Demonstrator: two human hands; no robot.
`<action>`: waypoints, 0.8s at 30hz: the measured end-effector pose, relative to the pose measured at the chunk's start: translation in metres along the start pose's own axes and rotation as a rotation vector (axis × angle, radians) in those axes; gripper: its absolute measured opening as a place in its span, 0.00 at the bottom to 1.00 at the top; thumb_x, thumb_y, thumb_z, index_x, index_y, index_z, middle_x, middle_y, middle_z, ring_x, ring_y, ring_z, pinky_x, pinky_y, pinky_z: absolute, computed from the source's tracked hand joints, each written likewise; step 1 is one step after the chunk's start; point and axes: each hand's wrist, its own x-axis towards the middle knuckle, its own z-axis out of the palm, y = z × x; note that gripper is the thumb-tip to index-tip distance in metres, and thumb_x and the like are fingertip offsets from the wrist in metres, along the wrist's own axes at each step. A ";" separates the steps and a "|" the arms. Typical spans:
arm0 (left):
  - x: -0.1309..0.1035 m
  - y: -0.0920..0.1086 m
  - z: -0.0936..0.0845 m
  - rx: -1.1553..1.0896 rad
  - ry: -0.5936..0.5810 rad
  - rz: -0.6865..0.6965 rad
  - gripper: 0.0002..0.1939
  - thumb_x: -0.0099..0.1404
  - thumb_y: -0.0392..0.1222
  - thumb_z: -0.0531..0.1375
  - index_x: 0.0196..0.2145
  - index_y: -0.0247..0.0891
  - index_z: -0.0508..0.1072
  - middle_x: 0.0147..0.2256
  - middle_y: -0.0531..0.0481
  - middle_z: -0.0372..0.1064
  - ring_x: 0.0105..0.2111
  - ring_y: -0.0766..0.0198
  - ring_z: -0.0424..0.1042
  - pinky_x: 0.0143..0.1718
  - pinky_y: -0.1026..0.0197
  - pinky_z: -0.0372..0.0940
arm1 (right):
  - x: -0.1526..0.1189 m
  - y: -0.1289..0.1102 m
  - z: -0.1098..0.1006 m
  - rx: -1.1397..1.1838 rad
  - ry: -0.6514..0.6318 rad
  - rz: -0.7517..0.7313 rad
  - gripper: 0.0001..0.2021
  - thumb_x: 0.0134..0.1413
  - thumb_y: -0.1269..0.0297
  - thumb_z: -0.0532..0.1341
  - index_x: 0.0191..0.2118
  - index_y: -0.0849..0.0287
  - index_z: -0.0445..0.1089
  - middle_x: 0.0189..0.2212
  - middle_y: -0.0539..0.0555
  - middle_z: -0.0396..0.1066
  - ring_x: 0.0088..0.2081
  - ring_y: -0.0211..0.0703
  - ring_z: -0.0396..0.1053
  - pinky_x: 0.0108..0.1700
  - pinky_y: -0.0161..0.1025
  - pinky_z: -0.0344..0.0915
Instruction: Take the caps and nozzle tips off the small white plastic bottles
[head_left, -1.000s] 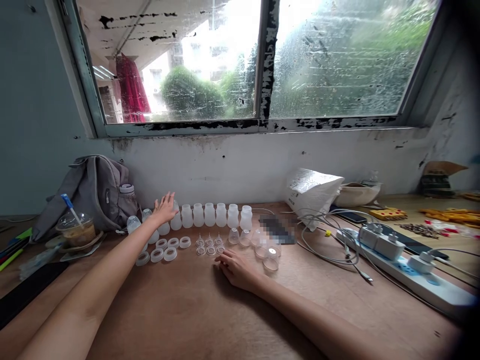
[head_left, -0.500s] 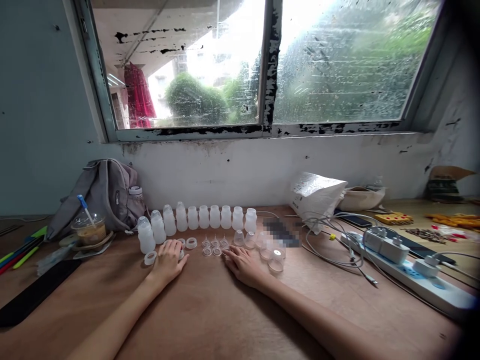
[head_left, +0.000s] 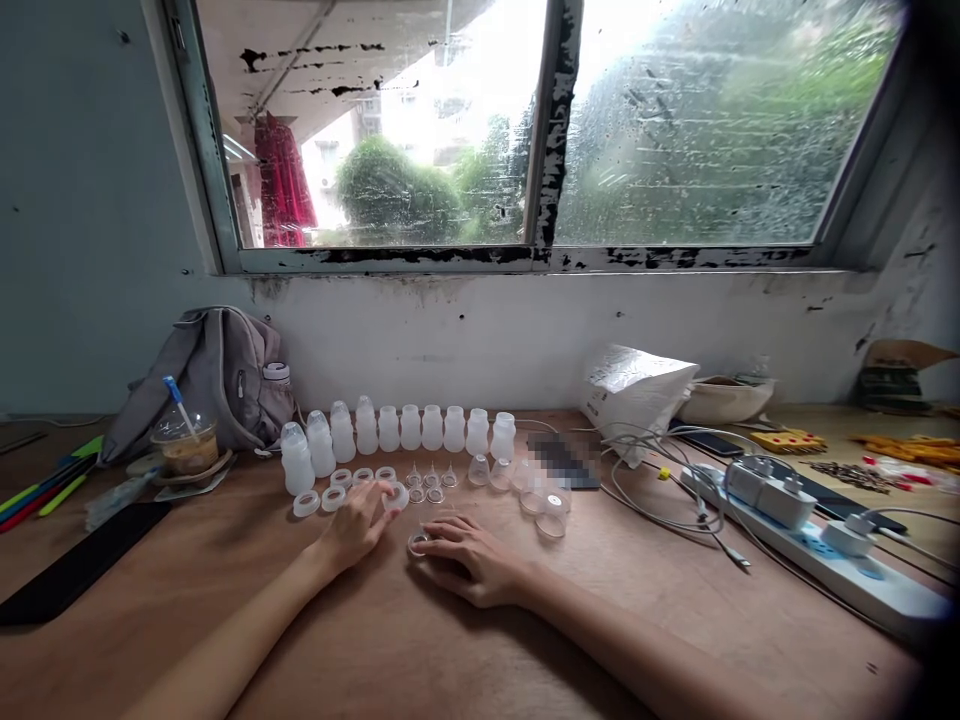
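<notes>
My left hand [head_left: 358,525] has its thumb and index finger closed about a white screw ring [head_left: 396,497] on the table. Other white rings [head_left: 306,504] lie in rows just behind and left of it. The fingers of my right hand [head_left: 476,560] pinch a clear bottle teat [head_left: 417,544] low over the tabletop, partly hidden by them. Several more clear teats [head_left: 433,490] stand in a group behind my hands. Frosted baby bottles [head_left: 409,430] line the back; the leftmost ones [head_left: 298,462] wear clear domed caps. Loose clear caps [head_left: 551,520] sit to the right.
A grey backpack [head_left: 217,380] and an iced drink cup [head_left: 185,445] are at the left, with a black flat object [head_left: 82,562] in front. On the right are a white bag [head_left: 637,390], tangled cables [head_left: 652,500] and a power strip [head_left: 817,550].
My right hand has drawn a teat out of the group, toward me and left. My left hand has shifted right from among the rings, one ring now at its fingertips.
</notes>
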 end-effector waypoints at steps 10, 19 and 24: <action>-0.003 0.031 -0.004 -0.115 -0.152 0.141 0.21 0.57 0.46 0.55 0.48 0.39 0.60 0.40 0.46 0.66 0.41 0.59 0.63 0.45 0.56 0.57 | -0.002 0.020 0.017 0.016 0.332 0.229 0.13 0.57 0.63 0.47 0.27 0.59 0.65 0.25 0.53 0.66 0.29 0.38 0.63 0.34 0.35 0.58; -0.004 0.027 0.004 -0.089 -0.249 0.160 0.19 0.57 0.47 0.55 0.46 0.40 0.64 0.38 0.47 0.67 0.40 0.59 0.63 0.44 0.57 0.56 | 0.000 0.018 0.017 -0.057 0.282 0.217 0.13 0.57 0.65 0.46 0.26 0.59 0.64 0.25 0.54 0.65 0.28 0.38 0.62 0.32 0.34 0.57; -0.005 0.028 0.004 -0.092 -0.288 0.155 0.19 0.56 0.48 0.56 0.46 0.41 0.64 0.40 0.48 0.66 0.41 0.59 0.62 0.44 0.56 0.55 | 0.000 0.019 0.017 -0.065 0.276 0.228 0.13 0.57 0.65 0.46 0.26 0.60 0.64 0.25 0.54 0.65 0.28 0.37 0.62 0.31 0.33 0.57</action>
